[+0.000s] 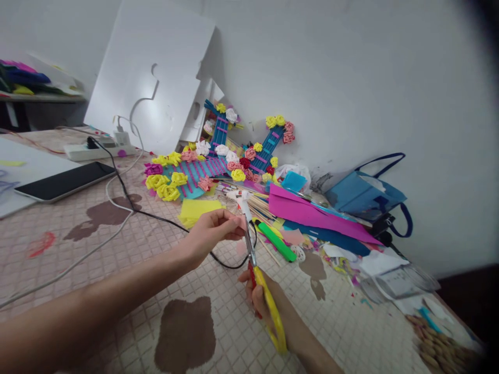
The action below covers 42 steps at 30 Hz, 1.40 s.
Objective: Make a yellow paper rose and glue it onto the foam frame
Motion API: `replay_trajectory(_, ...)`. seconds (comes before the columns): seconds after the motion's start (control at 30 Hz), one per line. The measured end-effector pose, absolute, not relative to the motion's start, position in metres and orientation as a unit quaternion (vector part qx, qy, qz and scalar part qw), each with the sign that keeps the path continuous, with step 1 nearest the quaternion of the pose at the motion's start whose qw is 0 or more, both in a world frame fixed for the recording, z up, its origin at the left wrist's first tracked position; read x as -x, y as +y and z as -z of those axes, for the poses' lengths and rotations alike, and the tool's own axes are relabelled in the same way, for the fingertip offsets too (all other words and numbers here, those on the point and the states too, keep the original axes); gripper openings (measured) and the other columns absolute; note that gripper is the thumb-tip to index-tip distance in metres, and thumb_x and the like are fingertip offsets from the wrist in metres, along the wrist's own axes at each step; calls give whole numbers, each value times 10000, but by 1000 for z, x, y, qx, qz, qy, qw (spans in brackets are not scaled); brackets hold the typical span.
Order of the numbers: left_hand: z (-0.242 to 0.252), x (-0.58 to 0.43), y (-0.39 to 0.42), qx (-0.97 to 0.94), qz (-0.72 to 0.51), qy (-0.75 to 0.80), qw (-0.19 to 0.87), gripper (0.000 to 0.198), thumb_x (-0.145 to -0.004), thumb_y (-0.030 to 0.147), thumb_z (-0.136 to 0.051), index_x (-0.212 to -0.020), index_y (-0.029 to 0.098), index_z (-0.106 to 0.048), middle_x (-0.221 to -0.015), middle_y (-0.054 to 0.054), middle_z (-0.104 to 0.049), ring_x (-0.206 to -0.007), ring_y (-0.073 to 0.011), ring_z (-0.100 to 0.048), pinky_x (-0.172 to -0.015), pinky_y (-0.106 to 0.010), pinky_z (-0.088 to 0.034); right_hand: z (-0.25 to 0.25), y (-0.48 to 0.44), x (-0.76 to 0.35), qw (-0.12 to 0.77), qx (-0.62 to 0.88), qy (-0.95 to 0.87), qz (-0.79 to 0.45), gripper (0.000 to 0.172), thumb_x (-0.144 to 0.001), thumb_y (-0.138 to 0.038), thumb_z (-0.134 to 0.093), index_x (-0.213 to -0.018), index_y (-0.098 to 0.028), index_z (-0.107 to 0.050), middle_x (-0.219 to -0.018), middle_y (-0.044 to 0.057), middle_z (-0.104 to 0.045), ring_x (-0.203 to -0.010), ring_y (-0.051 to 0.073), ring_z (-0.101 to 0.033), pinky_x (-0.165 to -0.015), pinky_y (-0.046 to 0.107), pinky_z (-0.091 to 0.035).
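My right hand [262, 297] grips yellow-handled scissors [260, 283], blades pointing up and away. My left hand [212, 231] reaches in from the left and pinches a small pale piece, too small to name, right at the scissor blades. Just beyond the blades lie a bundle of thin wooden sticks [260, 206] and a green utility knife [276, 241]. A yellow foam sheet [197, 210] lies just behind my left hand.
Blue stick frames decorated with paper roses [195, 169] sit against the wall. Pink and blue foam sheets [307, 213], a blue bag [364, 195], paper scraps, a tablet [64, 181], a power strip [95, 150] and trailing cables [128, 205] crowd the tiled surface.
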<state>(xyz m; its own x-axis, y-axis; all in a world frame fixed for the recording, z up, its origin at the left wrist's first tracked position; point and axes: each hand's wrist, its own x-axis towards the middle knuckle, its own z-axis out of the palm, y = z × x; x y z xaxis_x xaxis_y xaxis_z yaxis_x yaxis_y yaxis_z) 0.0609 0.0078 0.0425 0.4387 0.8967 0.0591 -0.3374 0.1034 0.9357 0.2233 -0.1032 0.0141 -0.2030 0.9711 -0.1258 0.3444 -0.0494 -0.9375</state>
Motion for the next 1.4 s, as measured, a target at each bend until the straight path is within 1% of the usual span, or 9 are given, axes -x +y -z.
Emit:
replay_trajectory(0.1,-41,-61,8,-496,-454,279,686,209,-807,313,-654,-778,142,-537,-816,-30,-692,-749,-110,-645,-739,-240,-514,-5,-101,-223,331,546,-597,-486,546,-787,-712,-427,-968,-205,-519,-622,-53,-366,-484,80,-300,-452,233,-251)
replay_trajectory(0.23,-41,-62,7,-494,-457,282,684,201,-810,306,-648,-773,142,-537,-796,-25,-690,-737,-104,-641,-736,-236,-510,5,-100,-222,352,551,-581,-484,599,-789,-757,-327,-945,-205,-500,-611,-64,-314,-463,70,-264,-433,221,-233)
replay_trajectory(0.57,-43,-61,6,-493,-462,285,680,214,-793,321,-661,-772,143,-546,-794,-38,-690,-737,-131,-647,-733,-270,-508,8,-101,-222,367,549,-588,-467,621,-759,-788,-347,-875,-193,-485,-539,-83,-310,-436,66,-273,-407,206,-242)
replay_trajectory(0.77,-43,-61,8,-492,-458,279,685,218,-790,328,-667,-758,147,-549,-782,-27,-690,-728,-126,-647,-747,-277,-505,16,-100,-222,363,551,-585,-471,659,-720,-832,-315,-847,-204,-467,-482,-88,-322,-390,67,-280,-376,204,-243)
replay_trajectory(0.9,-43,-61,8,-491,-460,280,685,213,-795,324,-665,-761,148,-550,-787,-28,-690,-736,-126,-646,-742,-271,-510,17,-100,-220,366,559,-578,-468,613,-745,-804,-342,-819,-207,-460,-484,-86,-320,-386,64,-277,-367,201,-236)
replay_trajectory(1.0,-44,-60,9,-492,-459,276,686,209,-798,318,-663,-763,144,-553,-792,-32,-689,-734,-120,-644,-735,-261,-514,13,-99,-218,373,559,-571,-471,643,-691,-842,-359,-777,-211,-450,-486,-81,-327,-392,64,-286,-360,200,-230)
replay_trajectory(1.27,-48,-59,9,-486,-461,277,689,224,-774,314,-686,-744,142,-545,-762,-28,-685,-698,-115,-642,-714,-258,-519,-1,-101,-211,343,599,-528,-495,731,-562,-912,-381,-754,-208,-422,-497,-85,-355,-348,42,-283,-320,183,-251)
replay_trajectory(1.33,-48,-59,9,-486,-460,279,689,226,-773,317,-687,-744,142,-546,-765,-31,-686,-697,-117,-642,-721,-266,-520,1,-102,-211,346,596,-530,-494,733,-553,-915,-387,-743,-208,-415,-491,-88,-350,-345,41,-284,-318,181,-252)
replay_trajectory(1.4,-48,-58,9,-486,-459,282,688,234,-771,325,-688,-741,141,-546,-765,-35,-687,-694,-120,-642,-723,-273,-521,4,-102,-212,347,589,-539,-493,721,-583,-905,-372,-756,-206,-423,-487,-88,-351,-345,45,-286,-319,183,-259)
